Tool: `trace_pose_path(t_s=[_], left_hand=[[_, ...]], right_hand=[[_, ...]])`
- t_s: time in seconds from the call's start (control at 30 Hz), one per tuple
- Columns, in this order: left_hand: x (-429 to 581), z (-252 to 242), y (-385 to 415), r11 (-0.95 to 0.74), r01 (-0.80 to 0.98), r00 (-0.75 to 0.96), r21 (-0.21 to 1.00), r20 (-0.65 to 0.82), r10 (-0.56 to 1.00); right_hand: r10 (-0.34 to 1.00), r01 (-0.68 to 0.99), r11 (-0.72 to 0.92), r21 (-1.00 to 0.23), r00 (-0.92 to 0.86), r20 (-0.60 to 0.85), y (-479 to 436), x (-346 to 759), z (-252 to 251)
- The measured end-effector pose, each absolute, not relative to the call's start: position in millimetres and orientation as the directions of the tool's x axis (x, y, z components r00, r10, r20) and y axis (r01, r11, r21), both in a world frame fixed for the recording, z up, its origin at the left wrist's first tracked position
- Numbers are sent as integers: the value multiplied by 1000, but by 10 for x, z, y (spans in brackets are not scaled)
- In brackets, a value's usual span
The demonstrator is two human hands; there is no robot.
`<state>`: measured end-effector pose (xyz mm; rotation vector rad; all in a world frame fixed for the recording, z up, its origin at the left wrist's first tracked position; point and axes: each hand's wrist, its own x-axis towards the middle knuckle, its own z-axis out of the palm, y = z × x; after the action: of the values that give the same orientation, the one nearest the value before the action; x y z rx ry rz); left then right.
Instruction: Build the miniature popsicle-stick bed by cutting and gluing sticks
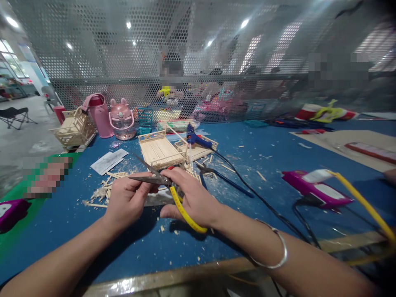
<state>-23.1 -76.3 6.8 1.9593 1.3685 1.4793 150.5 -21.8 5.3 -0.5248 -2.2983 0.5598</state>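
Note:
My right hand (194, 198) is closed around a pair of scissors (156, 179) with a yellow handle. The blades stand apart and point left, across the front of my left hand (126, 200). My left fingers are pinched together by the blades; anything between them is too small or hidden to make out. Just beyond both hands lies a model made of thin wooden sticks (161, 150), with a flat stick floor and low rails. A blue glue gun (198, 138) rests behind it, and blue-handled pliers (227, 180) lie to its right. Cut sticks and scraps surround my left hand.
At the back left stand another stick model (74, 128), a pink bottle (100, 117) and a pink-lidded clear jug (123, 121). White paper (109, 161) lies left of centre. A purple device (317, 189) with cables sits at right. A perforated metal screen (216, 62) rises behind the table.

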Motion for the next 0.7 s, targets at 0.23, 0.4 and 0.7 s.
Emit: trace_pose_path(t_s=[0.23,0.4,0.7], left_hand=[[-228,152,-820,-508,509,56,695,562,825],[-206,162,-835,-488,473,43,733,535,844],[-172,149,-835,-416,366,-19,833,454,891]], right_hand=[[475,141,839,-526,-662,580,-192,1513,20],[478,160,841,-517,-667,571,-178,1519,-25],[479,255,858,-446,-710,516,-150,1550,-21]])
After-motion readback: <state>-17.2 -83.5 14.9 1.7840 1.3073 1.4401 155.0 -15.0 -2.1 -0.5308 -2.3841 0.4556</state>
